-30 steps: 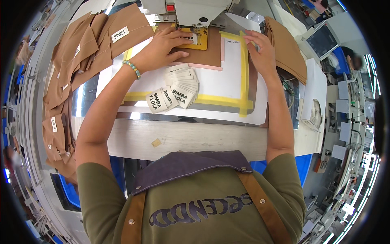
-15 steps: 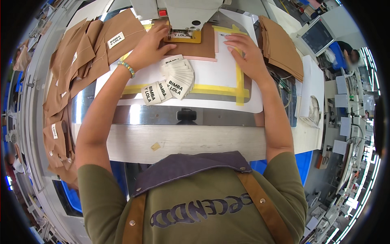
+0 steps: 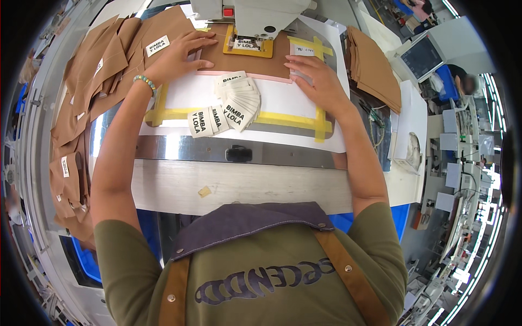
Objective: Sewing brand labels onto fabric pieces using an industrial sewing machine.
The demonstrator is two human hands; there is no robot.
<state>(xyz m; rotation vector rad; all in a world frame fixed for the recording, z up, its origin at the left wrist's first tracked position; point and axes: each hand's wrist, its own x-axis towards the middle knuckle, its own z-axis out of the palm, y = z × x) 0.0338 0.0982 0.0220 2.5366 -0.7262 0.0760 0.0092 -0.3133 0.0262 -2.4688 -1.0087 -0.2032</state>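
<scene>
A brown fabric panel (image 3: 247, 66) lies flat under the sewing machine head (image 3: 255, 15), its near edge along a pink strip (image 3: 261, 79). A yellow clamp frame (image 3: 266, 54) rests on the panel around a white printed label (image 3: 244, 44). At the panel's left edge, my left hand (image 3: 176, 57) lies with fingers stretched out and thumb apart. My right hand (image 3: 321, 81) has its fingers spread, with the tips on the panel's right edge. Between my forearms, a fan of white labels (image 3: 239, 104) lies on a white sheet (image 3: 182, 95) bordered with yellow tape (image 3: 288, 120).
Brown fabric pieces bearing labels (image 3: 109, 68) pile up at the left and hang over the table's side. A stack of plain brown pieces (image 3: 372, 68) lies at the right, near cables (image 3: 375, 122). Beyond stands a screen (image 3: 421, 52). A person (image 3: 468, 81) is farther off.
My left hand has drawn back leftward from the yellow frame to the panel's left edge. My right hand has come in leftward to the panel's right edge. The view has shifted slightly.
</scene>
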